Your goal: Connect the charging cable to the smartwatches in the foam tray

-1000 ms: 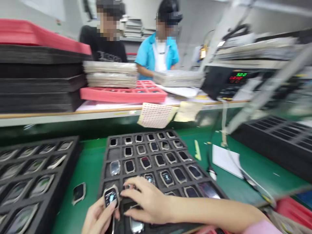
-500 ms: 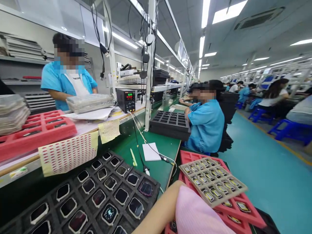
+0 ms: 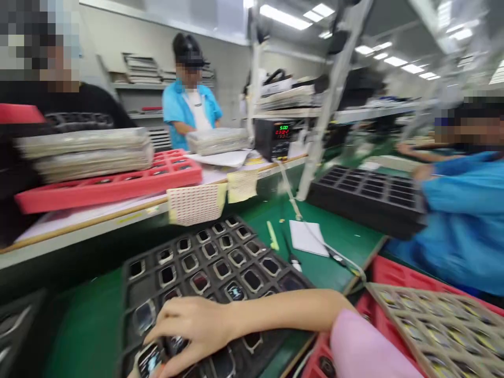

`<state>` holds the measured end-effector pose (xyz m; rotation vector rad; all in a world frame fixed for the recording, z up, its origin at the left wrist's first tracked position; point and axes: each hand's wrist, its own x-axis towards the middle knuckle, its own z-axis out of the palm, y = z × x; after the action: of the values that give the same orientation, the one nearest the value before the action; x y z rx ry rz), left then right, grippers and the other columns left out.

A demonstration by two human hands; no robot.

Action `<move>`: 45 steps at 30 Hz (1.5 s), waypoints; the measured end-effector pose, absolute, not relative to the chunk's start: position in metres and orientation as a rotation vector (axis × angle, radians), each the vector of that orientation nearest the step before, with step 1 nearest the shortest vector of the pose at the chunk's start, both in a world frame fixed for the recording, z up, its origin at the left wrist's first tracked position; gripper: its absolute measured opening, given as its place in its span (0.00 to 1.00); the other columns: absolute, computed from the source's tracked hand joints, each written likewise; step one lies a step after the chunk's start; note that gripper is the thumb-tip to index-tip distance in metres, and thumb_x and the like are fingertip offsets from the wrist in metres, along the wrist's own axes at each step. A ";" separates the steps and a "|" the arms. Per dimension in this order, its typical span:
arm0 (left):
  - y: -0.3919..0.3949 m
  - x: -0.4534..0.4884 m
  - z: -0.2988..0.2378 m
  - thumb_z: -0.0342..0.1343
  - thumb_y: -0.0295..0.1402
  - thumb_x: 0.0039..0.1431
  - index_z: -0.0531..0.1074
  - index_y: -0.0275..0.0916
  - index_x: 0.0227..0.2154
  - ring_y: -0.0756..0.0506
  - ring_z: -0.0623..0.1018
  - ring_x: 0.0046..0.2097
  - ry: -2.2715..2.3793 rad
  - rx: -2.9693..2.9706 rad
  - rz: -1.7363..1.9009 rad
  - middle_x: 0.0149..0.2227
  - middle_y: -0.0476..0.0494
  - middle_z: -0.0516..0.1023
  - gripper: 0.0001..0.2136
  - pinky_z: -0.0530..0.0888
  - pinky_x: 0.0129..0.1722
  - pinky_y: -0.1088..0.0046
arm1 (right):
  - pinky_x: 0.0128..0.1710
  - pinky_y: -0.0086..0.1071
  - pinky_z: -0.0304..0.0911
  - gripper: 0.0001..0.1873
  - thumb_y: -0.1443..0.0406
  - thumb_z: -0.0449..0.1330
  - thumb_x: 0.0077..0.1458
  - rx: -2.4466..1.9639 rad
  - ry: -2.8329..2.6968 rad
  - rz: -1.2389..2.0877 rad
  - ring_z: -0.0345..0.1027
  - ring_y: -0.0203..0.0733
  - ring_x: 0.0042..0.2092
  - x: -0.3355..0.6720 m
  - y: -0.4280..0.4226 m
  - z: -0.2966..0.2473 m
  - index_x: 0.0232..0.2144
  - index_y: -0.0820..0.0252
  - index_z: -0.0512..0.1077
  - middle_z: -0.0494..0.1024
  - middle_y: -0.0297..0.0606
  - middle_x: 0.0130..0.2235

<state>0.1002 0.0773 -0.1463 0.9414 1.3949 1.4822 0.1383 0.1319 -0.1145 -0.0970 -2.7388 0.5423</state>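
My right hand [image 3: 192, 328] reaches in from the right over a black foam tray [image 3: 132, 325]. Its fingers and thumb close around the edges of a smartwatch [image 3: 149, 359] with a lit face, at the bottom edge of the view. Square watch bodies with dark screens sit in most of the tray's pockets. Another lit watch [image 3: 235, 291] lies in a pocket beyond my forearm. Under my palm a further watch [image 3: 179, 344] is partly covered. My left hand cannot be made out.
Red foam trays [image 3: 388, 270] and a beige tray [image 3: 437, 315] of small parts lie at right. A white pad [image 3: 309, 237], a cable [image 3: 346, 260] and a green pen [image 3: 272, 235] rest behind. A power supply [image 3: 271, 139] stands on the shelf. Several people are nearby.
The view has swung left, so the scene sits further right. My right hand has come into view over the black tray, with a lit smartwatch between its fingers.
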 end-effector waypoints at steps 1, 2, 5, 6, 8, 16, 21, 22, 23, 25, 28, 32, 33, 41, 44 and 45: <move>0.062 0.071 -0.151 0.55 0.43 0.58 0.72 0.38 0.41 0.41 0.75 0.42 1.425 0.887 1.495 0.42 0.42 0.75 0.15 0.74 0.39 0.64 | 0.49 0.26 0.60 0.33 0.52 0.63 0.52 -0.056 -2.702 0.580 0.66 0.41 0.46 0.133 0.133 -0.116 0.54 0.66 0.63 0.70 0.44 0.46; 0.046 0.047 -0.154 0.58 0.46 0.54 0.74 0.36 0.37 0.40 0.75 0.41 1.449 0.834 1.509 0.37 0.42 0.76 0.17 0.74 0.38 0.66 | 0.50 0.29 0.60 0.37 0.52 0.64 0.51 -0.022 -2.678 0.636 0.65 0.43 0.47 0.128 0.133 -0.117 0.55 0.68 0.61 0.69 0.47 0.47; 0.009 0.001 -0.155 0.63 0.45 0.47 0.76 0.34 0.32 0.42 0.73 0.36 1.392 0.796 1.430 0.29 0.45 0.76 0.18 0.71 0.36 0.70 | 0.50 0.35 0.61 0.36 0.56 0.63 0.53 0.040 -2.704 0.811 0.63 0.47 0.49 0.119 0.133 -0.121 0.57 0.68 0.57 0.66 0.50 0.48; 0.004 -0.006 -0.154 0.63 0.43 0.49 0.76 0.34 0.34 0.44 0.72 0.35 1.339 0.822 1.417 0.29 0.46 0.75 0.16 0.69 0.36 0.72 | 0.51 0.36 0.61 0.34 0.57 0.62 0.54 0.031 -2.706 0.859 0.62 0.48 0.50 0.117 0.133 -0.122 0.57 0.67 0.57 0.66 0.50 0.49; 0.003 -0.014 -0.154 0.61 0.40 0.53 0.75 0.33 0.35 0.47 0.70 0.35 1.250 0.856 1.427 0.30 0.47 0.74 0.13 0.66 0.35 0.75 | 0.51 0.38 0.60 0.30 0.60 0.61 0.56 -0.005 -2.699 0.944 0.61 0.48 0.51 0.114 0.132 -0.124 0.57 0.64 0.57 0.64 0.49 0.50; 0.009 -0.013 -0.157 0.59 0.36 0.55 0.75 0.33 0.37 0.48 0.68 0.34 1.178 0.822 1.500 0.31 0.46 0.73 0.11 0.64 0.36 0.75 | 0.51 0.37 0.61 0.30 0.67 0.63 0.53 -0.048 -2.642 0.917 0.61 0.46 0.51 0.112 0.129 -0.123 0.56 0.64 0.59 0.64 0.47 0.49; 0.007 -0.013 -0.156 0.60 0.37 0.54 0.75 0.33 0.40 0.48 0.70 0.33 1.266 0.855 1.492 0.31 0.45 0.75 0.14 0.68 0.35 0.75 | 0.46 0.41 0.63 0.27 0.64 0.63 0.52 0.008 -2.707 0.616 0.62 0.49 0.46 0.111 0.134 -0.109 0.53 0.67 0.63 0.66 0.48 0.45; 0.007 -0.013 -0.155 0.61 0.38 0.52 0.75 0.34 0.40 0.48 0.70 0.32 1.267 0.861 1.494 0.31 0.45 0.75 0.15 0.68 0.35 0.75 | 0.46 0.42 0.63 0.27 0.63 0.62 0.54 0.021 -2.695 0.540 0.62 0.49 0.46 0.113 0.133 -0.101 0.53 0.67 0.62 0.67 0.48 0.45; 0.007 -0.013 -0.155 0.62 0.37 0.51 0.75 0.34 0.40 0.48 0.70 0.32 1.258 0.865 1.504 0.32 0.44 0.76 0.15 0.69 0.35 0.75 | 0.46 0.44 0.62 0.26 0.63 0.61 0.56 0.026 -2.655 0.466 0.62 0.50 0.46 0.116 0.133 -0.092 0.54 0.66 0.62 0.67 0.48 0.45; 0.006 -0.014 -0.154 0.65 0.37 0.48 0.76 0.35 0.39 0.48 0.71 0.33 1.229 0.866 1.550 0.33 0.43 0.76 0.16 0.70 0.36 0.76 | 0.46 0.44 0.62 0.26 0.61 0.58 0.58 0.019 -2.505 0.340 0.62 0.50 0.47 0.123 0.130 -0.070 0.56 0.65 0.59 0.67 0.49 0.46; 0.001 -0.016 -0.154 0.66 0.37 0.46 0.77 0.35 0.32 0.51 0.69 0.26 1.251 0.749 1.717 0.25 0.47 0.74 0.13 0.68 0.28 0.80 | 0.44 0.42 0.63 0.28 0.57 0.60 0.57 -0.033 -2.282 0.250 0.63 0.50 0.45 0.128 0.126 -0.049 0.56 0.63 0.59 0.66 0.48 0.45; -0.009 -0.016 -0.160 0.65 0.43 0.47 0.76 0.33 0.26 0.58 0.57 0.17 1.260 0.330 2.016 0.15 0.55 0.63 0.15 0.60 0.17 0.85 | 0.44 0.41 0.64 0.26 0.60 0.64 0.54 -0.175 -2.403 0.428 0.64 0.50 0.45 0.112 0.127 -0.073 0.52 0.63 0.63 0.66 0.46 0.45; -0.012 -0.015 -0.162 0.66 0.44 0.45 0.76 0.33 0.25 0.58 0.57 0.16 1.244 0.250 2.051 0.15 0.54 0.64 0.16 0.59 0.16 0.85 | 0.43 0.41 0.65 0.26 0.61 0.66 0.51 -0.220 -2.492 0.465 0.64 0.49 0.44 0.105 0.128 -0.086 0.50 0.63 0.65 0.67 0.45 0.44; -0.015 0.001 -0.147 0.68 0.44 0.40 0.75 0.32 0.22 0.57 0.62 0.18 1.251 0.170 2.195 0.17 0.50 0.69 0.17 0.62 0.18 0.84 | 0.45 0.47 0.65 0.29 0.59 0.66 0.52 -0.301 -2.856 0.384 0.64 0.54 0.46 0.077 0.121 -0.129 0.53 0.65 0.64 0.69 0.48 0.45; -0.012 -0.001 -0.145 0.68 0.44 0.39 0.75 0.32 0.23 0.56 0.61 0.18 1.232 0.138 2.167 0.17 0.51 0.67 0.17 0.60 0.18 0.83 | 0.46 0.46 0.65 0.25 0.61 0.64 0.54 -0.236 -2.844 0.407 0.64 0.53 0.46 0.084 0.115 -0.111 0.52 0.62 0.65 0.69 0.47 0.46; -0.011 -0.002 -0.147 0.68 0.44 0.39 0.75 0.32 0.23 0.56 0.60 0.18 1.225 0.146 2.158 0.16 0.52 0.66 0.17 0.60 0.18 0.83 | 0.45 0.45 0.66 0.21 0.62 0.61 0.56 -0.205 -2.825 0.414 0.65 0.51 0.46 0.087 0.113 -0.104 0.51 0.61 0.66 0.69 0.46 0.46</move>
<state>-0.0020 -0.0111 -0.1466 0.1463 1.2249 2.1576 0.0868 0.1130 -0.1043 -0.2047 -2.8251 0.4142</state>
